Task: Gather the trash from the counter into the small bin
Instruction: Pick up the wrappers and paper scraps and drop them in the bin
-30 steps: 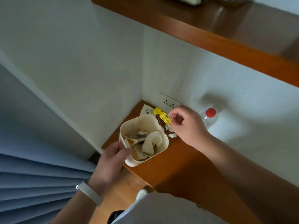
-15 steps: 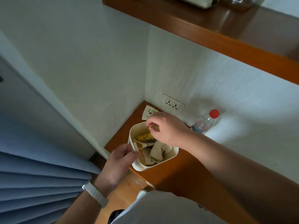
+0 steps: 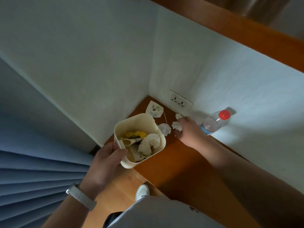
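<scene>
Small cream plastic bin (image 3: 158,127), part-filled, overhanging brown wooden bench (image 3: 177,155) edge, clasped at rim by left hand (image 3: 105,159); right hand (image 3: 189,130), fingers loosely curled over crumpled white tissue scraps (image 3: 176,125) (grip unclear); risks: tipping, dropped scraps.

Bin (image 3: 158,129) left of bottle (image 3: 213,123)
</scene>
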A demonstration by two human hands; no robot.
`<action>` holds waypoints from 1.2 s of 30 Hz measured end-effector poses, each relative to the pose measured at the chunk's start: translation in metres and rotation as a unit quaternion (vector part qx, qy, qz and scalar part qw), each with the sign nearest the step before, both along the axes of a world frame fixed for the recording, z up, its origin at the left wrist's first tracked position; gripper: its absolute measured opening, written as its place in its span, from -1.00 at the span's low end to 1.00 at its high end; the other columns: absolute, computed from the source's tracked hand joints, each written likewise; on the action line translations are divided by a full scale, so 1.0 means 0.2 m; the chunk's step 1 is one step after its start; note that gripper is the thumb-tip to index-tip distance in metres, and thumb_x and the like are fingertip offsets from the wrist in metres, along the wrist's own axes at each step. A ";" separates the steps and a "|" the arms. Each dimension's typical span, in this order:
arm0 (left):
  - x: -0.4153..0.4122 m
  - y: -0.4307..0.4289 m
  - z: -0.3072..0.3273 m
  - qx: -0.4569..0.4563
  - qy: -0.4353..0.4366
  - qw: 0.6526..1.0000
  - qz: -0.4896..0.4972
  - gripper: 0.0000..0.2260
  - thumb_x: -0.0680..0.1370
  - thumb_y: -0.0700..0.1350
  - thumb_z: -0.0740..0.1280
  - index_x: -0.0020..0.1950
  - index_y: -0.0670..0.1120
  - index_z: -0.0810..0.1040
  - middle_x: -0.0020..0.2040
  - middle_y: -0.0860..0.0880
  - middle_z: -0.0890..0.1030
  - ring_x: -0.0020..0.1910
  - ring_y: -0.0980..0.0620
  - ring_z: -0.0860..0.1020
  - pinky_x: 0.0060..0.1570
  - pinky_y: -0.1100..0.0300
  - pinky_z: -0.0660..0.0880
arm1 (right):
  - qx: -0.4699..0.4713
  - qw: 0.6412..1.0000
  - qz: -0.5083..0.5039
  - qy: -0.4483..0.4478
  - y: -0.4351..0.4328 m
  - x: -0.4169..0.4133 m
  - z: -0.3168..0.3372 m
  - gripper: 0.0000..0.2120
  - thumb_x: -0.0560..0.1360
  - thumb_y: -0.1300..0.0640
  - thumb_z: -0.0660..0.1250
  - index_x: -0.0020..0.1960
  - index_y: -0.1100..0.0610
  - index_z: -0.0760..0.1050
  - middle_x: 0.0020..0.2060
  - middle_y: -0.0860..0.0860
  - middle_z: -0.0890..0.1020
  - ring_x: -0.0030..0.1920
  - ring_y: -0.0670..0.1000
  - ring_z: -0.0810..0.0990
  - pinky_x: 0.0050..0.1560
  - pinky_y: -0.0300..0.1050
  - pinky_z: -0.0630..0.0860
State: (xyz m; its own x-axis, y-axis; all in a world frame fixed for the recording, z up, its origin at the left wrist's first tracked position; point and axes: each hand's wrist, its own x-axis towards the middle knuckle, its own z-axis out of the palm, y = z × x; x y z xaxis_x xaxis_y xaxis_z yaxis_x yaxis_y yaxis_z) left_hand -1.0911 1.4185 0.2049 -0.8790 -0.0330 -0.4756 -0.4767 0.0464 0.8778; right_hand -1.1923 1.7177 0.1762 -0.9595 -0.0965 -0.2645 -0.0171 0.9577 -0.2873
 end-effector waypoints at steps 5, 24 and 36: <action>0.01 -0.01 -0.01 0.006 0.000 1.000 0.001 -0.36 0.32 0.19 0.43 0.06 -0.37 0.55 0.06 -0.47 0.58 0.16 -0.49 0.57 0.28 -0.40 0.49 | 0.009 0.995 -0.071 -0.065 0.02 -0.01 -0.21 -0.38 0.49 0.08 0.40 0.48 0.11 0.26 0.44 0.11 0.32 0.38 0.16 0.39 0.26 -0.01 0.43; -0.02 0.08 -0.02 -0.039 -0.016 0.999 -0.023 -0.39 0.31 0.25 0.39 0.04 -0.27 0.60 0.02 -0.40 0.61 0.10 -0.46 0.59 0.07 -0.29 0.56 | 0.033 0.991 -0.097 -0.082 0.05 -0.14 -0.37 -0.56 0.53 0.24 0.22 0.41 0.09 0.37 0.27 0.05 0.47 0.22 0.10 0.49 0.00 -0.09 0.44; -0.10 0.16 0.02 -0.043 0.003 0.998 -0.047 -0.41 0.32 0.24 0.40 0.03 -0.27 0.59 -0.01 -0.36 0.63 0.10 -0.41 0.62 0.23 -0.35 0.54 | -0.086 0.990 -0.097 0.052 0.09 -0.01 -0.11 -0.84 0.53 0.14 0.29 0.08 0.13 0.53 -0.06 0.02 0.56 -0.16 0.02 0.57 -0.24 -0.02 0.55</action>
